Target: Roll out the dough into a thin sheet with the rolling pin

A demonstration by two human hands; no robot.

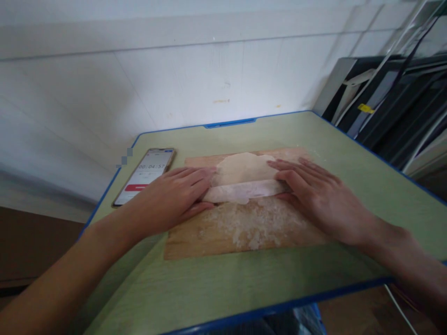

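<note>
A flattened sheet of dough (244, 166) lies on a floured wooden board (195, 244). Across its near part runs a pale rolling pin (249, 190), which seems to have dough wrapped round it; its ends are covered by my hands. My left hand (186, 188) is closed over the left end, thumb on the near side. At the right end, my right hand (314, 195) grips the pin, its longer fingers reaching forward over the dough's right edge. Loose flour (254, 223) is scattered on the board in front of the pin.
A phone (145, 177) showing a running timer lies left of the board. The light green table (223, 284) has a blue rim and stands against a white wall (195, 79). Dark flat panels and cables (391, 102) are stacked beyond its right edge.
</note>
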